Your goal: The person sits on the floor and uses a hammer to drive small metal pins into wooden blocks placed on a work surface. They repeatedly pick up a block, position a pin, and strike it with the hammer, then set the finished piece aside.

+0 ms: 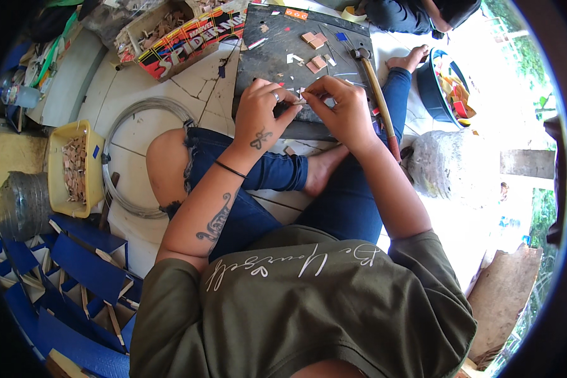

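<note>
My left hand and my right hand meet over the near part of a dark, worn board. Both pinch a small, thin light-coloured piece between thumb and fingers. Its exact kind is too small to make out, and my fingertips hide part of it. Beyond my hands, small wooden pieces lie on the board in two groups, among thin wires and coloured scraps. A hammer with a wooden handle rests along the board's right side, close to my right hand.
On the left are a coil of wire, a yellow tub of wooden pieces and blue slatted items. A printed carton of wood pieces stands at the far left. A dark basin of colourful scraps sits right; another person is beyond.
</note>
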The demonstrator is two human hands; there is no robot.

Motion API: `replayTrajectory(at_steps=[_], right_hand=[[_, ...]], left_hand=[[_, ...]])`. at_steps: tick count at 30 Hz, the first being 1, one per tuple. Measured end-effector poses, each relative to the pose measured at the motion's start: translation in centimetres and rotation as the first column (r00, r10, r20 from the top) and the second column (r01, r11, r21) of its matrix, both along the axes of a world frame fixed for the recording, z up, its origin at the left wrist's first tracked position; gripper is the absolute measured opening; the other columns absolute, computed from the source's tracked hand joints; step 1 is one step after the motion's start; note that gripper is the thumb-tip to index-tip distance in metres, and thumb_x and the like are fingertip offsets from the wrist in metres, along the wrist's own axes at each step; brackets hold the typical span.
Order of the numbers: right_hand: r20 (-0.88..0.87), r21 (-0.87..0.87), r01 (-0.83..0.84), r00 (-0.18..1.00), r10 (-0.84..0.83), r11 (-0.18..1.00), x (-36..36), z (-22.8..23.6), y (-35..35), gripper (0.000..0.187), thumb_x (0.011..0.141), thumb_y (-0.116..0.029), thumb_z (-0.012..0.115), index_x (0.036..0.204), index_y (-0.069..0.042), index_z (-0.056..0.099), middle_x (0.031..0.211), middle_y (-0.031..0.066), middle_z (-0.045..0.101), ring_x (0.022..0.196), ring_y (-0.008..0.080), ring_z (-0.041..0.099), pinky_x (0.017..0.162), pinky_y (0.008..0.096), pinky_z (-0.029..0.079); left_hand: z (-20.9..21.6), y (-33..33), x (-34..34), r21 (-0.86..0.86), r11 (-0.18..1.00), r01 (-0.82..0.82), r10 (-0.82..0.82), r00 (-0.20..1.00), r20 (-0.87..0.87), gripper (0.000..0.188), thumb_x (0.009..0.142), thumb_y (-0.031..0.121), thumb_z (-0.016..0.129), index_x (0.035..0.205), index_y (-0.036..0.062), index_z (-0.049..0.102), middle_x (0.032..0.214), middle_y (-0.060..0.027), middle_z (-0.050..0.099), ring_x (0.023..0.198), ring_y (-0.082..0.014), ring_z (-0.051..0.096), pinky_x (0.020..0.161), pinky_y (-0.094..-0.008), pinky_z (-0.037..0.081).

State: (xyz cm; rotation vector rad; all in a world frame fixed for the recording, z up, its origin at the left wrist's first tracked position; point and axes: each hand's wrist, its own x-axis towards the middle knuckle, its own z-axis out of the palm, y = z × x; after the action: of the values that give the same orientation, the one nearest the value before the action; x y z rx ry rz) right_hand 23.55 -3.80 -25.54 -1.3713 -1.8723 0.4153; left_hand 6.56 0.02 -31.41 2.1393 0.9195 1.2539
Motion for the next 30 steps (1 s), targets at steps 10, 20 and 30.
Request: replayTrajectory(at_steps=[10, 20, 30], right_hand=[[0.043, -0.065, 0.003, 0.999, 0.000, 0.998, -0.1, 0.4, 0.0, 0.012, 0.080, -0.009, 0.071, 0.089, -0.001, 0.066, 0.082, 0.0147, 0.068, 0.075, 0.0290, 0.068, 0.070, 0.0363, 0.055], [0.563, 0.037, 0.632, 0.626, -0.539, 0.774, 8.4, -1.6, -5.4, 0.043, 0.088, -0.022, 0.067, 0.124, -0.004, 0.052, 0.116, 0.0192, 0.059, 0.101, 0.0388, 0.061, 0.088, 0.0464, 0.048], [-0.214, -0.521, 0.243, 0.891, -0.401, 0.818, 8.4, 0.9, -10.2, 0.032, 0.101, -0.011, 0.048, 0.133, -0.004, 0.045, 0.075, 0.0046, 0.053, 0.060, 0.0111, 0.055, 0.055, 0.0268, 0.045]], left_hand=[[0.6, -0.6, 0.9, -0.017, 1.000, -0.014, 0.014, 1.000, 0.023, 0.008, 0.078, 0.010, 0.074, 0.081, 0.0064, 0.068, 0.079, -0.0062, 0.064, 0.080, -0.0280, 0.060, 0.075, -0.0405, 0.046], [0.0, -0.6, 1.5, -0.021, 0.998, 0.056, -0.050, 0.976, 0.213, 0.006, 0.082, 0.002, 0.069, 0.080, 0.0007, 0.064, 0.079, -0.0112, 0.062, 0.074, -0.0303, 0.062, 0.067, -0.0367, 0.049], [-0.5, -0.5, 1.2, 0.051, 0.998, 0.047, -0.055, 0.981, 0.185, 0.009, 0.082, 0.000, 0.071, 0.081, 0.0007, 0.061, 0.080, -0.0110, 0.064, 0.073, -0.0262, 0.065, 0.069, -0.0324, 0.051]])
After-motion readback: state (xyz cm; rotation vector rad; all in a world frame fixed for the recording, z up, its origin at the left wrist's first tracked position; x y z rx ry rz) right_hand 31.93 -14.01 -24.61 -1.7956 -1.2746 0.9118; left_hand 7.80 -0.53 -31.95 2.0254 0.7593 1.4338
